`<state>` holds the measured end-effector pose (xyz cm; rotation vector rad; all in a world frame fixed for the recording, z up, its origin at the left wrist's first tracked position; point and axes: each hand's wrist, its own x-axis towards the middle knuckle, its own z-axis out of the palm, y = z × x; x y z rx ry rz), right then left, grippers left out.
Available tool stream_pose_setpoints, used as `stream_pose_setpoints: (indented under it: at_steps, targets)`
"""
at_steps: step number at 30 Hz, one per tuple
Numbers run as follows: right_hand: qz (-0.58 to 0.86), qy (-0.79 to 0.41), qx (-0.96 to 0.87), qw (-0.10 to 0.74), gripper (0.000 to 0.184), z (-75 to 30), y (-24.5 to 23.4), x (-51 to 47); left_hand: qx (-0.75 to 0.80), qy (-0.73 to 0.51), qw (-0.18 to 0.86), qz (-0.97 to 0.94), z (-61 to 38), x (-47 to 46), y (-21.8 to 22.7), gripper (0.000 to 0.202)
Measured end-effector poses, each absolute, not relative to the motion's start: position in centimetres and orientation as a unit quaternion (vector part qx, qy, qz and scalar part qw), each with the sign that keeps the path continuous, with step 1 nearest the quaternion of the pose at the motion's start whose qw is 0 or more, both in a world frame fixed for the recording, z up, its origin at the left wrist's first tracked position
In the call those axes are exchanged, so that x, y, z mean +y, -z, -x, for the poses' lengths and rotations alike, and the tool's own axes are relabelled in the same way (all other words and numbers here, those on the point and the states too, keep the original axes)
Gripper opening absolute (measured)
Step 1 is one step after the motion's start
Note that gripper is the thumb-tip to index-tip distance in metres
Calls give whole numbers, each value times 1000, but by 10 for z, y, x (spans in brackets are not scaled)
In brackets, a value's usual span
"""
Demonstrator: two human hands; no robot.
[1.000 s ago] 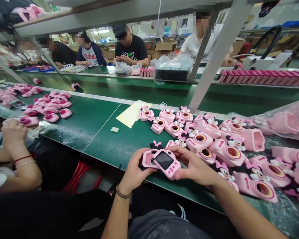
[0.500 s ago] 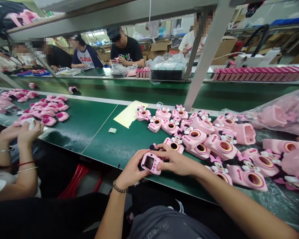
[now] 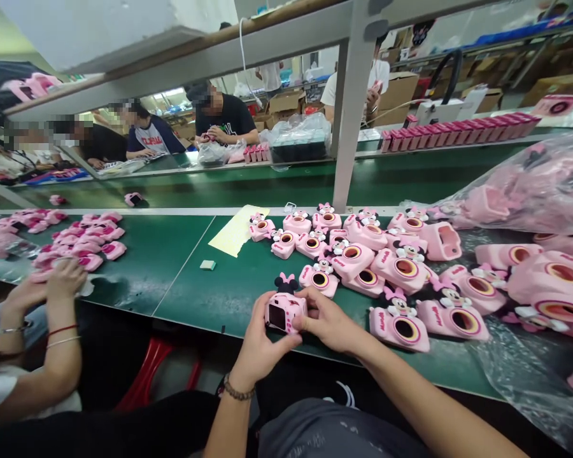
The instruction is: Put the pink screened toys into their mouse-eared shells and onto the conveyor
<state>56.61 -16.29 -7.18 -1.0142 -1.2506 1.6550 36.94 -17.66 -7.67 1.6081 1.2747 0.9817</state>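
Between my two hands is a pink toy camera [image 3: 286,312], tilted so its dark screen and small pink buttons face me. A black-eared figure with a pink bow sticks up from its top. My left hand [image 3: 260,340] wraps the camera's left side, with the thumb below the screen. On the other side my right hand [image 3: 322,321] grips it, thumb near the buttons. To the right lie several pink silicone camera covers [image 3: 403,264] with mouse figures and round lens holes, some piled on others.
A yellow sheet [image 3: 236,232] and a small sponge-like block [image 3: 208,264] lie on the green table. At the right is a clear bag [image 3: 530,184] of pink covers. A metal post [image 3: 346,127] rises behind. At left, a co-worker's hands [image 3: 64,280] work beside a pink pile [image 3: 88,238].
The camera has turned in my hands and its mouse-eared top now shows more fully. My view has shifted, moving the surroundings leftward. The co-worker's hands at left are lower, by the pile.
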Motion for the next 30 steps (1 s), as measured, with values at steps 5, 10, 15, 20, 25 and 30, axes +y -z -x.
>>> stream_pose_setpoints:
  at_steps: [5, 10, 15, 20, 25, 30]
  targets:
    - [430, -637, -473, 430, 40, -564, 81, -159, 575, -381, 382, -615, -392, -173, 74, 73]
    - [445, -608, -461, 468, 30, -558, 87, -158, 613, -359, 311, -631, -405, -168, 64, 71]
    - [464, -581, -469, 475, 26, -558, 86, -155, 590, -323, 273, -688, -412, -169, 49, 79]
    - [462, -563, -485, 483, 47, -572, 63, -168, 547, -318, 302, -713, -412, -163, 33, 47]
    - [418, -592, -374, 579, 41, -595, 45, -202, 465, -368, 441, -674, -408, -159, 30, 78]
    - [498, -547, -363, 566, 36, -610, 72, -226, 358, -412, 650, -529, -429, -171, 36, 116]
